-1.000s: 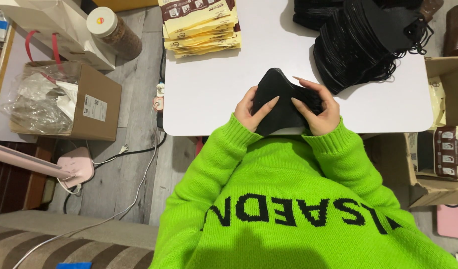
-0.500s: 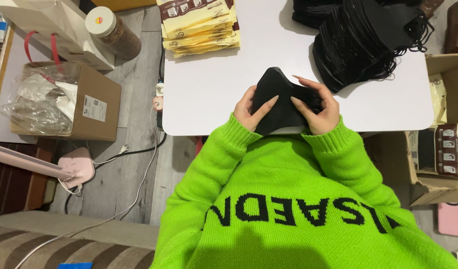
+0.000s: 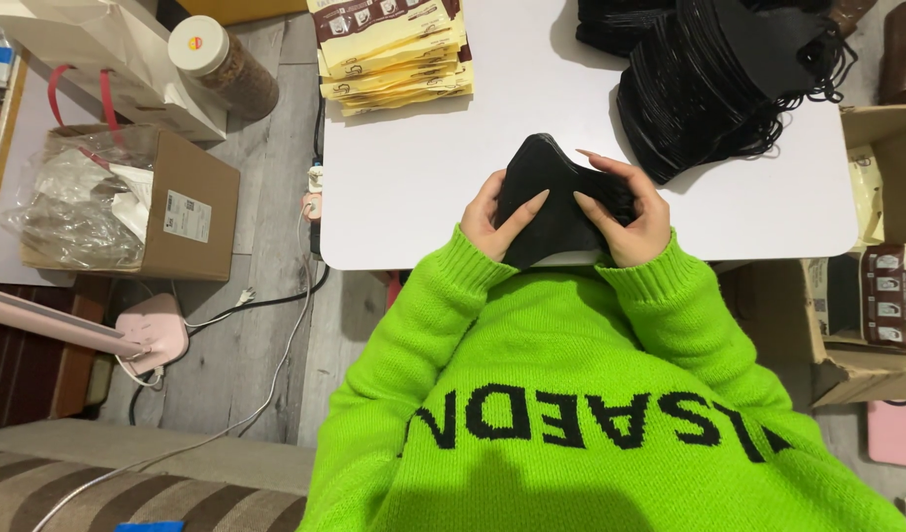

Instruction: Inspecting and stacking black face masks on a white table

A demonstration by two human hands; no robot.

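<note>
White table carries, at its near edge, a small stack of black masks clasped between left hand and right hand, long axis running hand to hand.

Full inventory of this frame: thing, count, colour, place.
black mask stack: one, black, table's near edge, held in both hands
loose masks pile: one heap, black, table's far right
flat pouches: one stack, yellow and brown, table's far left
table: one, white
jar: one, white lid, floor at left
cardboard box: one, brown, clear plastic inside, floor at left
paper bag: one, white, red handles, behind box
left hand: on stack's left side
right hand: on stack's right side
</note>
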